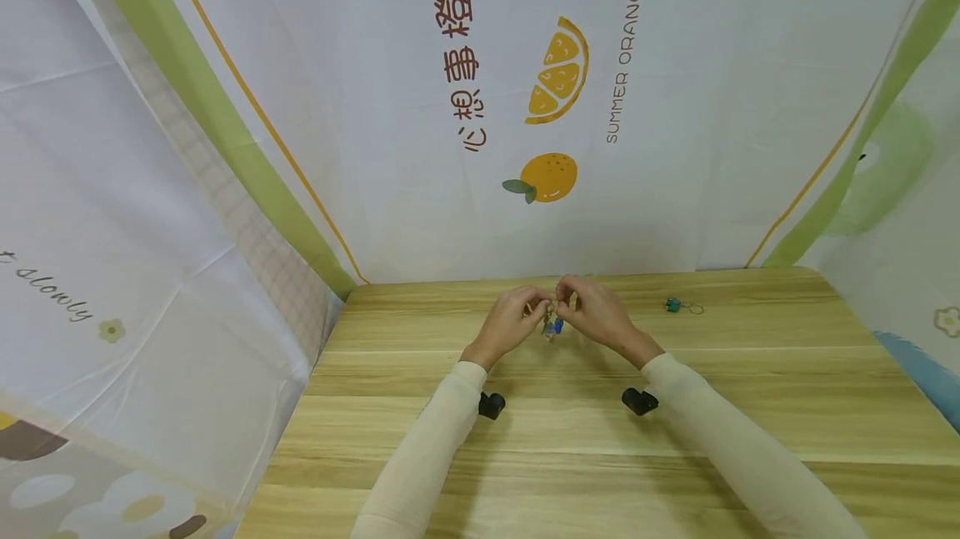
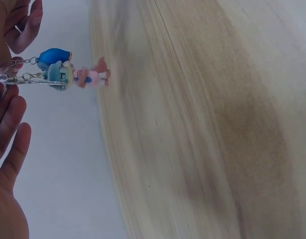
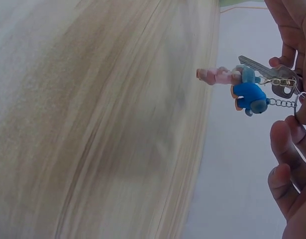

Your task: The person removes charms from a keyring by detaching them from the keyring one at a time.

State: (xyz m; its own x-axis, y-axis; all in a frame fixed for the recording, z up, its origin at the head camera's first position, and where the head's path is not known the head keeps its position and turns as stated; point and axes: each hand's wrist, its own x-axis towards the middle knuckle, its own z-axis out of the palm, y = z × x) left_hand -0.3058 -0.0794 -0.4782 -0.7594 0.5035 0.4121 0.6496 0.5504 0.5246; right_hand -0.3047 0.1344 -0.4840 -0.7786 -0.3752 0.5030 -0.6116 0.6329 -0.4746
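Over the far part of the table, my left hand (image 1: 513, 318) and right hand (image 1: 597, 316) meet at the fingertips. Each pinches metal rings (image 3: 297, 103) at the top of a small bunch of keychains. A pink figure charm (image 3: 220, 76) with a teal hat dangles on a chain. Beside it a blue figure charm (image 3: 250, 96) hangs from a second chain. A silver key (image 3: 257, 68) is among them, seen edge-on in the left wrist view. Fingers partly hide the rings, so whether they are linked is unclear.
On the wooden table (image 1: 555, 472), a green keychain (image 1: 672, 304) with its ring lies right of my right hand. A white cloth printed with oranges (image 1: 551, 178) hangs behind the table's back edge. Black wrist mounts (image 1: 640, 401) show under both forearms.
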